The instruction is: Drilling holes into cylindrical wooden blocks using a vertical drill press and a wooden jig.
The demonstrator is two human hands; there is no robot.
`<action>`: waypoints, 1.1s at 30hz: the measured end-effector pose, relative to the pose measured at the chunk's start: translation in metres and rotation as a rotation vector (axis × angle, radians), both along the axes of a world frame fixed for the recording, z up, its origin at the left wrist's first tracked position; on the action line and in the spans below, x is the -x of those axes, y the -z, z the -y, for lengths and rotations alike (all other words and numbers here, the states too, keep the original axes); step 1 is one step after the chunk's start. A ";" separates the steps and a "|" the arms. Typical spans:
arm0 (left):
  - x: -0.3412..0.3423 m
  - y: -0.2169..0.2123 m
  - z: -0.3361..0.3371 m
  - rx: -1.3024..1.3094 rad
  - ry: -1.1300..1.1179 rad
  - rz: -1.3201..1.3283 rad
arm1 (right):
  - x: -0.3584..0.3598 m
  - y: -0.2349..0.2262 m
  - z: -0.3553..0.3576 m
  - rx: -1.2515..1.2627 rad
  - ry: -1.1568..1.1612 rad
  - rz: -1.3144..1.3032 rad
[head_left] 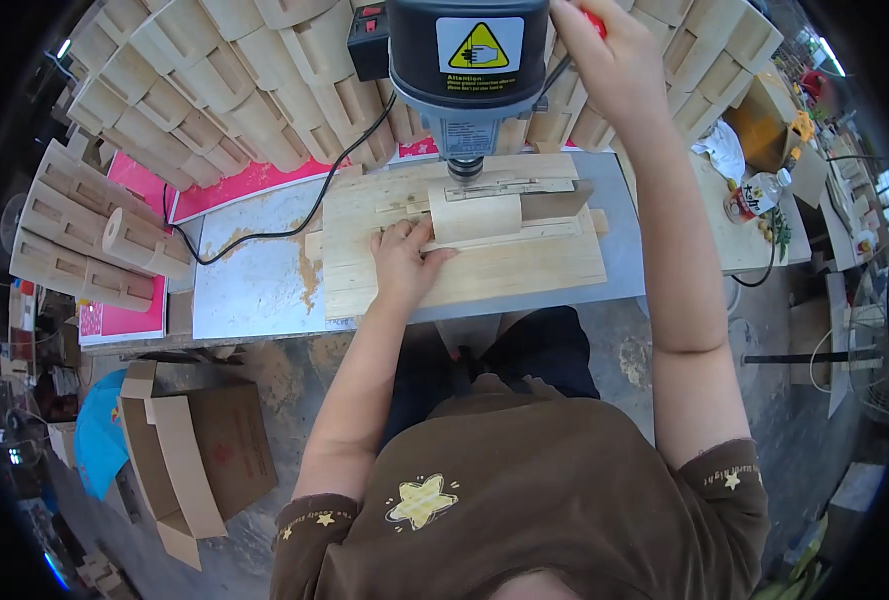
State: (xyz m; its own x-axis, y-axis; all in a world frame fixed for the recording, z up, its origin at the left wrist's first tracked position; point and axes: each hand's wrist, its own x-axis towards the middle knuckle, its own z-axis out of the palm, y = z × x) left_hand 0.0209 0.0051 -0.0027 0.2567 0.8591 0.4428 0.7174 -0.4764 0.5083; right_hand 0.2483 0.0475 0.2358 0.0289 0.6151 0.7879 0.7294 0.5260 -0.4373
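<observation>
A pale wooden cylinder (476,219) lies sideways in a flat wooden jig (544,266) under the drill press (469,95). My left hand (404,262) rests on the jig and steadies the cylinder's left end, fingers bent against it and thumb along its near side. Up at the right of the machine, my right hand (609,55) is closed around a red-knobbed feed lever (594,22). The chuck (465,168) sits just above the cylinder's far edge; the bit's tip is hard to make out.
Slotted wooden cylinders (194,110) are stacked along the back, with several more (94,230) at left. A black cable (299,222) crosses the white board. An open carton (204,455) stands on the floor. To the right, a plastic bottle (757,196) lies on another table.
</observation>
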 end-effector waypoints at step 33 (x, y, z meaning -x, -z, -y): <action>0.102 -0.103 0.082 0.667 -0.259 1.007 | -0.062 0.162 0.105 0.768 -0.358 -0.188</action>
